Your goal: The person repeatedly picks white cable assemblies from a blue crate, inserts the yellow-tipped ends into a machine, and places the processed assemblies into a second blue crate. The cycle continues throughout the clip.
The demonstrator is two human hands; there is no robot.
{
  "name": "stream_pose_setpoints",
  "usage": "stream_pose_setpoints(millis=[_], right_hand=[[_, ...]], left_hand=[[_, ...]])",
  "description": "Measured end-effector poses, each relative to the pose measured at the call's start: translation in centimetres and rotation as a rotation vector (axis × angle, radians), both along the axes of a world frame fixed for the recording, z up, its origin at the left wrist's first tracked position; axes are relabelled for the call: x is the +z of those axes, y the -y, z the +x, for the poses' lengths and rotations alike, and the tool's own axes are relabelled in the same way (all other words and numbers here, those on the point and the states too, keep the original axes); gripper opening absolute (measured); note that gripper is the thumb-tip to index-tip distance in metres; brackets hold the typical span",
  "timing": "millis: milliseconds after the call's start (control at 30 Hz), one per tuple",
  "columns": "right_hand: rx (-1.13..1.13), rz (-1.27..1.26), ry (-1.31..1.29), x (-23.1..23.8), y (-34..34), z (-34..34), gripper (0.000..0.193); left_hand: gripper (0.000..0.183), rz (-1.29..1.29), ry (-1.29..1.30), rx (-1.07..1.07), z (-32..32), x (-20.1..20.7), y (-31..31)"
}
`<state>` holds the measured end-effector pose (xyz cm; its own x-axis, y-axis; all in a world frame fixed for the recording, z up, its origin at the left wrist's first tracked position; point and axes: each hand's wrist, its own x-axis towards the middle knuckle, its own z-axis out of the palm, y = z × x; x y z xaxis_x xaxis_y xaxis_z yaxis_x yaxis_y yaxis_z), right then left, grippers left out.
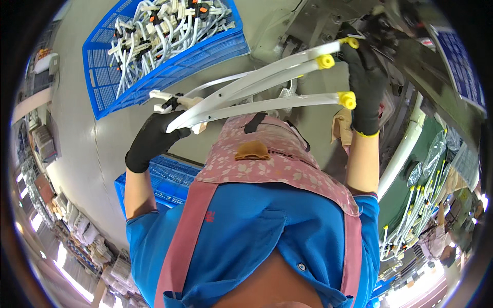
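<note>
Several long white curved tubes point(267, 77) with yellow end caps stretch across in front of me, converging at their left end. My left hand point(155, 139), in a black glove, is closed around that end. A cream plastic part with a black fitting point(172, 101) sits just beyond this hand, touching or close to the tubes. My right hand point(365, 84), also gloved in black, is at the capped ends, its fingers closed at the uppermost tube by its yellow cap point(351, 42). Its fingertips partly blend into the dark machinery behind.
A blue crate point(169, 72) heaped with pale hoses and fittings stands at the far left. Another blue crate point(169, 179) lies by my left forearm. Dark metal machinery point(411, 56) fills the far right. A green surface point(403, 205) on the right bears several yellow-tipped white tubes.
</note>
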<state>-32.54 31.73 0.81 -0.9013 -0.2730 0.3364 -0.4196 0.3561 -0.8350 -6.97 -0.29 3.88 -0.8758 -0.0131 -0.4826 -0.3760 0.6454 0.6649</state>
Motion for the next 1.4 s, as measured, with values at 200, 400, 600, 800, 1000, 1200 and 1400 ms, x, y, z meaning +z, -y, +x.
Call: stream_pose_setpoints(millis=[200, 400, 600, 800, 1000, 1200, 1400], right_hand=[[-0.086, 0.135, 0.075, 1.1, -0.9, 0.6, 0.024], [0.032, 0.398, -0.148, 0.8, -2.8, -0.1, 0.022], [0.207, 0.595, -0.523, 0.5, -4.5, -1.9, 0.029], [0.213, 0.734, -0.657, 0.6, -5.3, -3.3, 0.030], [0.189, 0.995, -0.751, 0.1, -4.7, -4.2, 0.031], [0.310, 0.771, -0.609, -1.0, -3.9, -3.6, 0.030], [0.061, 0.121, 0.209, 0.4, -1.4, -0.6, 0.019]], left_hand=[[0.039, -0.016, -0.246, -0.120, -0.3, -1.4, 0.7], [0.040, -0.124, -0.318, -0.141, -0.3, -1.5, 1.5], [0.040, -0.133, -0.314, -0.125, 0.0, -1.7, 2.3], [0.038, -0.184, -0.343, -0.082, -0.2, -3.6, 1.4], [0.039, -0.191, -0.376, -0.072, 0.3, -4.7, 0.9], [0.038, -0.152, -0.259, -0.044, 2.1, -3.6, 0.5], [0.034, -0.019, -0.182, 0.033, 2.9, -3.3, -0.1]])
